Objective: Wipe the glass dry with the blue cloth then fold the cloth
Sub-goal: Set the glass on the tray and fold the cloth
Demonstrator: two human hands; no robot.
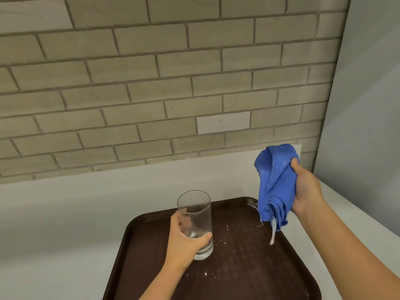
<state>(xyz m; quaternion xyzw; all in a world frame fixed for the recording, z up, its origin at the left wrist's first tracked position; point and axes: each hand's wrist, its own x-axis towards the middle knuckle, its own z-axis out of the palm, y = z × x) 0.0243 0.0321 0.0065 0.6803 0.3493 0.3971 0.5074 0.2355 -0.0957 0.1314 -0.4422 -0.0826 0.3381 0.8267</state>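
The left hand [184,239] grasps the glass [195,224] low, at the tray [238,267] edge; the right hand [307,189] clutches the bunched blue cloth [275,182] (raised, apart). Risk: wet glass may slip under wiping pressure.

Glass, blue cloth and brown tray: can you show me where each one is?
glass [200,214]: head view, on its clear side wall, upper half.
blue cloth [275,182]: head view, on the middle of the bunched fabric.
tray [238,267]: head view, on a bare patch of its brown floor.
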